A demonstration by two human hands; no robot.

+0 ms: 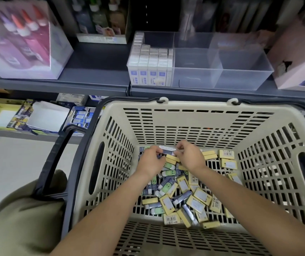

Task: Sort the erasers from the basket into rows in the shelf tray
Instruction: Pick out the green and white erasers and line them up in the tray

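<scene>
This is a stationery shop aisle: grey metal shelves [96,60] carry a clear display box of glue bottles [55,58] and a clear divided plastic tray [244,78] stocked with white boxed erasers [151,60], while a beige slotted plastic shopping basket [194,117] with black handles [51,163] holds loose barcoded packaged erasers [199,196].

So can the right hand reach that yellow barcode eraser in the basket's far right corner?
Probably yes: the right hand is inside the basket, nothing covers the yellow eraser, though it's pinching a blue eraser.

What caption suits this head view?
Left hand and right hand grip erasers in the basket below the shelf tray.
</scene>
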